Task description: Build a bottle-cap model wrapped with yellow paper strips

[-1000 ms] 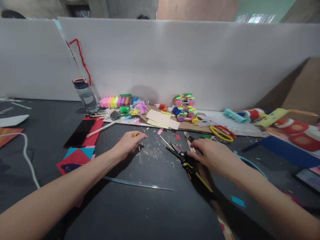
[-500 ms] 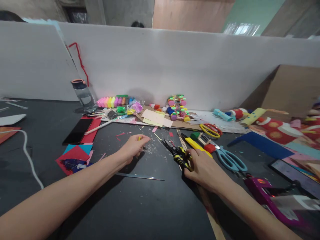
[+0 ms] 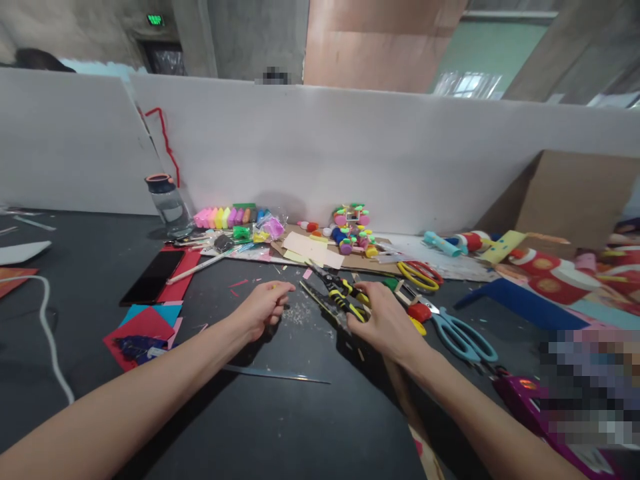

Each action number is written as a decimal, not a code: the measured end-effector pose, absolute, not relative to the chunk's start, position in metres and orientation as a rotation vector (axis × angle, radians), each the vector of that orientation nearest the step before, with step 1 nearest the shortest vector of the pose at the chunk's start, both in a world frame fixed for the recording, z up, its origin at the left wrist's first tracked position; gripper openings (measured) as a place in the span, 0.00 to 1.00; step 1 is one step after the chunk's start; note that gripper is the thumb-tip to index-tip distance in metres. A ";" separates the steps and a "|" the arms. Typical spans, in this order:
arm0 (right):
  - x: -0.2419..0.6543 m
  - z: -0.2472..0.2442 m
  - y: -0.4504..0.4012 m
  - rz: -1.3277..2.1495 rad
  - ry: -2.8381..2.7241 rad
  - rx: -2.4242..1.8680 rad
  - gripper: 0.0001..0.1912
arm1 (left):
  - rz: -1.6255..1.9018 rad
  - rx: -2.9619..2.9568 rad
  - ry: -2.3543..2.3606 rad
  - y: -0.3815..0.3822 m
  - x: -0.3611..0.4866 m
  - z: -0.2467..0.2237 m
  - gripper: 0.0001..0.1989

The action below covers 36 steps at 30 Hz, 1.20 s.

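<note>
My right hand (image 3: 387, 323) is wrapped around the yellow-and-black handles of a pair of pliers (image 3: 343, 293), whose dark jaws point up and left, raised a little off the dark table (image 3: 310, 433). My left hand (image 3: 263, 308) is closed in a pinch to the left of the pliers. A speck of yellow shows at its fingertips, too small to name. Between the hands, pale crumbs (image 3: 299, 313) are scattered on the table. A thin clear strip (image 3: 280, 375) lies nearer to me.
Blue-handled scissors (image 3: 465, 337), yellow-and-red-handled scissors (image 3: 420, 275) and a purple device (image 3: 530, 407) lie on the right. Left are a black phone (image 3: 153, 277), a water bottle (image 3: 170, 207) and a white cable (image 3: 50, 327). Coloured clay blocks (image 3: 227, 217) line the white partition (image 3: 350, 147).
My right hand has lifted the pliers and brought them up and left, closer to my left hand. My left hand stays pinched, and the view has tilted up slightly.
</note>
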State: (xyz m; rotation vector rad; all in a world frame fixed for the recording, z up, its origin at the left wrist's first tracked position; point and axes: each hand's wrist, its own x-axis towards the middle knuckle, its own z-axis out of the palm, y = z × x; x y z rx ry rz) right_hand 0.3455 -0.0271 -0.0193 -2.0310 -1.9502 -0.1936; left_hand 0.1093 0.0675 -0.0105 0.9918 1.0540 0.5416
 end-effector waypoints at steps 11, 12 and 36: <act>0.330 -0.001 0.036 -0.327 -1.749 -2.485 0.18 | 0.530 0.877 1.015 0.067 0.124 -0.014 0.17; 0.325 -0.002 0.043 -0.333 -1.745 -2.504 0.19 | 0.540 0.860 1.009 0.066 0.127 -0.014 0.17; 0.357 -0.001 -0.045 -0.256 -1.905 -2.193 0.16 | 0.504 1.812 1.187 0.140 0.110 -0.035 0.16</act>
